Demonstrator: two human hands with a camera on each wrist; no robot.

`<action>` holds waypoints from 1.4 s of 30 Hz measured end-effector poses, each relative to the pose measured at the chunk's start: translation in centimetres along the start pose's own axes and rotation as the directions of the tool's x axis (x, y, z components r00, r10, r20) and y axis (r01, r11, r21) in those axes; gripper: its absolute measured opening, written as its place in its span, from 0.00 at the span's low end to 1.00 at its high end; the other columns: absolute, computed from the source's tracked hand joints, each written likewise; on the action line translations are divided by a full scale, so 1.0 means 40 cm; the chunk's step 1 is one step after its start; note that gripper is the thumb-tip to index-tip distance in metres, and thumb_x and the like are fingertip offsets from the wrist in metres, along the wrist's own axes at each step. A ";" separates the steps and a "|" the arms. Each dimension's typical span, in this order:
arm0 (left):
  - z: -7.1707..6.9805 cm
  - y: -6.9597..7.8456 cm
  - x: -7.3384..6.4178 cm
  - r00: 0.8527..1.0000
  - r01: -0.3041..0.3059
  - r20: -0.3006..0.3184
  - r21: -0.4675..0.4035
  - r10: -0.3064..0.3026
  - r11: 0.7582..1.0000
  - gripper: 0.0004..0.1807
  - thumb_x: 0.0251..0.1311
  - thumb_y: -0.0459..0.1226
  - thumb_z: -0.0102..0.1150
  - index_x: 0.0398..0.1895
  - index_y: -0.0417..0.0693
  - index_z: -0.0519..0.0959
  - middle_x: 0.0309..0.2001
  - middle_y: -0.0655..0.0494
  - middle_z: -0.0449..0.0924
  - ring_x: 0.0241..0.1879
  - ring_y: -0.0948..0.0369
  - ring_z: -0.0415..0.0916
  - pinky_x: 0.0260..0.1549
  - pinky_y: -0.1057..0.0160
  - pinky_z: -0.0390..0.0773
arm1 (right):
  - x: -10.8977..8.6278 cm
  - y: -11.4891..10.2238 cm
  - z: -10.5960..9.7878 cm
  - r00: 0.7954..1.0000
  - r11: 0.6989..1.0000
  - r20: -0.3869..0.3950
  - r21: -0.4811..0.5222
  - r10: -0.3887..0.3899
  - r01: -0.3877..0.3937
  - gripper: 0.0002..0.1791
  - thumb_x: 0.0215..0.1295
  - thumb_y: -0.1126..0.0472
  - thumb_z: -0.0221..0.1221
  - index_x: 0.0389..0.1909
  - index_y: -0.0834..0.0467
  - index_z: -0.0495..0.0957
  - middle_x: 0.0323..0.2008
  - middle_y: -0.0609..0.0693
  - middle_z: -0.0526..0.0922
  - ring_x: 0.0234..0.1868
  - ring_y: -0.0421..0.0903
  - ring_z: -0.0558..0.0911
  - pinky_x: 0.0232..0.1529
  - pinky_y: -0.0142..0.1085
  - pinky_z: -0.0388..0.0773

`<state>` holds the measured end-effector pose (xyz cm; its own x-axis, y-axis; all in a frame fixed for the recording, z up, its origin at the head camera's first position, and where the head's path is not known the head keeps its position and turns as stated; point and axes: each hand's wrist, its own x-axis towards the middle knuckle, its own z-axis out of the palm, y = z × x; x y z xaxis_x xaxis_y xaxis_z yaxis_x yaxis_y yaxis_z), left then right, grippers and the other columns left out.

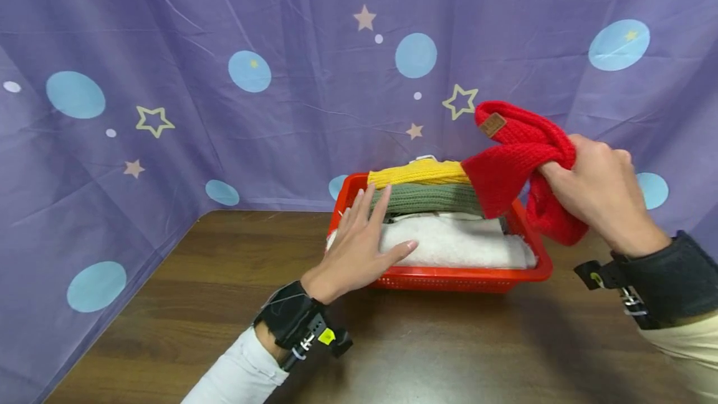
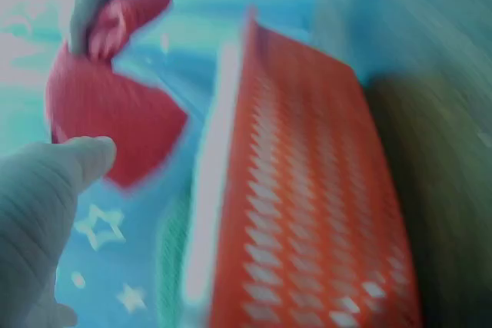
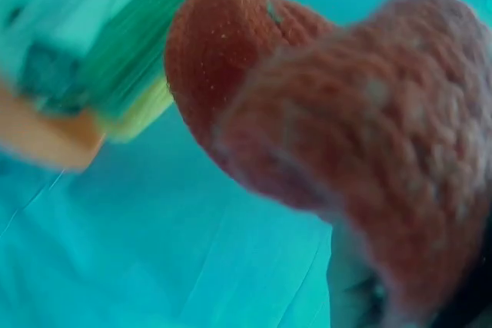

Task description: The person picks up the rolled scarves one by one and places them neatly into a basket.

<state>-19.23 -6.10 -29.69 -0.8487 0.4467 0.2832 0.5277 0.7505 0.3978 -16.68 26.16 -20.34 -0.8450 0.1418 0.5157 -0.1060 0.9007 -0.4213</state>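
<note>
In the head view my right hand (image 1: 606, 189) grips a bunched red knitted scarf (image 1: 505, 167) with a small brown label, raised over the right side of a red plastic basket (image 1: 460, 280). Part of the scarf hangs down beside the basket's right rim. My left hand (image 1: 356, 245), fingers spread and straight, hovers over the basket's left end; whether it touches the contents I cannot tell. Inside lie a folded yellow knit (image 1: 417, 173) at the back, a green ribbed knit (image 1: 437, 197) and a white fluffy cloth (image 1: 457, 242) in front. The right wrist view shows the scarf close up.
The basket stands on a brown wooden table (image 1: 252, 267). A purple curtain (image 1: 314, 80) with stars and blue circles hangs behind the table and along its left side.
</note>
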 end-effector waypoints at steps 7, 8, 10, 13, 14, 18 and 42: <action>-0.025 0.096 0.030 0.993 -0.034 -0.119 -0.039 0.029 0.999 0.67 0.55 0.60 0.68 0.81 0.62 0.27 0.81 0.55 0.19 0.78 0.43 0.43 0.66 0.35 0.62 | -0.006 -0.135 0.045 0.974 0.974 0.096 0.120 -0.205 0.193 0.09 0.68 0.57 0.58 0.38 0.60 0.79 0.23 0.54 0.84 0.22 0.52 0.84 0.21 0.45 0.80; -0.025 0.105 0.036 0.987 -0.036 -0.158 -0.037 0.029 0.999 0.69 0.53 0.59 0.71 0.81 0.61 0.25 0.81 0.53 0.18 0.78 0.42 0.44 0.65 0.36 0.64 | -0.011 -0.149 0.050 0.964 0.965 0.111 0.131 -0.242 0.228 0.07 0.67 0.59 0.59 0.37 0.59 0.79 0.22 0.52 0.83 0.22 0.51 0.84 0.22 0.45 0.80; -0.025 0.114 0.047 0.964 -0.048 -0.262 -0.029 0.038 0.998 0.72 0.50 0.57 0.74 0.81 0.57 0.25 0.80 0.49 0.19 0.77 0.41 0.45 0.64 0.39 0.68 | -0.020 -0.169 0.060 0.934 0.940 0.142 0.149 -0.327 0.306 0.04 0.65 0.61 0.61 0.35 0.57 0.79 0.21 0.49 0.82 0.22 0.48 0.83 0.24 0.44 0.80; -0.028 0.112 0.058 0.899 -0.080 -0.432 -0.012 0.066 0.997 0.73 0.46 0.51 0.79 0.81 0.51 0.30 0.80 0.42 0.26 0.75 0.39 0.47 0.63 0.41 0.70 | -0.030 -0.183 0.070 0.881 0.905 0.219 0.181 -0.418 0.385 0.03 0.62 0.63 0.63 0.36 0.54 0.80 0.20 0.44 0.80 0.22 0.44 0.80 0.26 0.41 0.79; -0.032 0.107 0.060 0.878 -0.094 -0.471 -0.002 0.082 0.996 0.71 0.46 0.49 0.79 0.81 0.51 0.33 0.79 0.40 0.28 0.75 0.39 0.47 0.64 0.42 0.70 | -0.031 -0.184 0.073 0.863 0.898 0.257 0.193 -0.435 0.395 0.03 0.62 0.63 0.63 0.36 0.53 0.80 0.21 0.43 0.79 0.22 0.43 0.79 0.27 0.39 0.79; -0.059 0.082 0.064 0.831 -0.159 -0.531 0.059 0.166 0.985 0.48 0.45 0.31 0.75 0.73 0.53 0.64 0.77 0.39 0.47 0.70 0.40 0.55 0.61 0.43 0.71 | -0.028 -0.169 0.089 0.802 0.874 0.348 0.198 -0.486 0.444 0.09 0.59 0.65 0.66 0.39 0.52 0.82 0.27 0.42 0.81 0.27 0.42 0.78 0.31 0.40 0.78; -0.023 0.029 0.107 0.997 -0.018 -0.068 0.215 0.033 0.976 0.18 0.59 0.23 0.57 0.47 0.46 0.88 0.42 0.43 0.76 0.43 0.49 0.79 0.41 0.54 0.83 | -0.044 -0.062 0.250 0.851 0.883 0.325 -0.087 -0.412 0.461 0.12 0.56 0.72 0.64 0.38 0.55 0.87 0.23 0.57 0.75 0.29 0.58 0.77 0.24 0.52 0.75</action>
<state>-22.22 -3.75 -27.23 -0.8264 0.4374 0.3546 0.5230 0.8296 0.1955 -20.16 19.58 -27.66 -0.8461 -0.3840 0.3697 -0.4374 0.8965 -0.0698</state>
